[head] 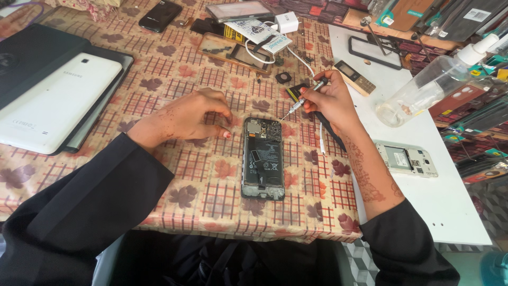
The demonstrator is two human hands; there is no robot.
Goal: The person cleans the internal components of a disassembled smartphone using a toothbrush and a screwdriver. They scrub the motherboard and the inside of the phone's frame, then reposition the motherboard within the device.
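An opened smartphone (263, 158) lies back-up on the leaf-patterned tablecloth (211, 175), its battery and circuit board exposed. My right hand (328, 100) grips a thin screwdriver (304, 99) whose tip points down at the phone's top right corner. My left hand (193, 114) rests on the cloth just left of the phone's top edge, fingertips curled beside the frame and holding nothing.
A white tablet (53, 100) on a dark case lies at the left. A clear spray bottle (434, 79) lies tipped on the white table at the right, near a second opened phone (406, 159). Phones, a charger and parts crowd the far edge.
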